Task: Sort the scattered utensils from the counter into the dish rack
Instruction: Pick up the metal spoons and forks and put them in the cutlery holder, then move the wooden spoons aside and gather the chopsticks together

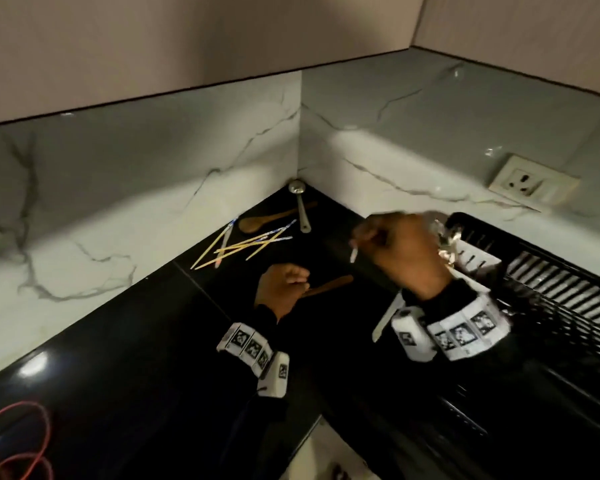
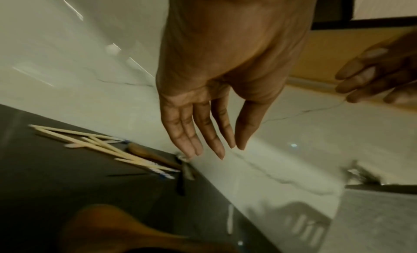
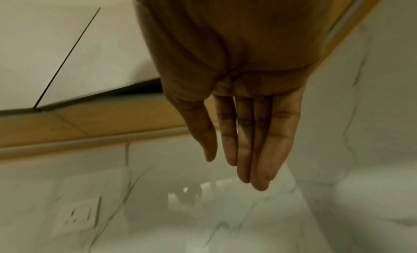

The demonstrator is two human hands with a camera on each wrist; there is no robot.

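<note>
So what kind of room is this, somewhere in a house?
Most likely a home kitchen corner: a glossy black counter strewn with chopsticks and a wooden spoon, a black dish rack, and marble-look wall tiles with a wall socket.

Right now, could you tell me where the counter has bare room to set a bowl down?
The counter is bare along the wall from the chopsticks toward the red cable. The corner is crowded: chopsticks, a wooden spoon and a metal spoon lie together there.
</note>
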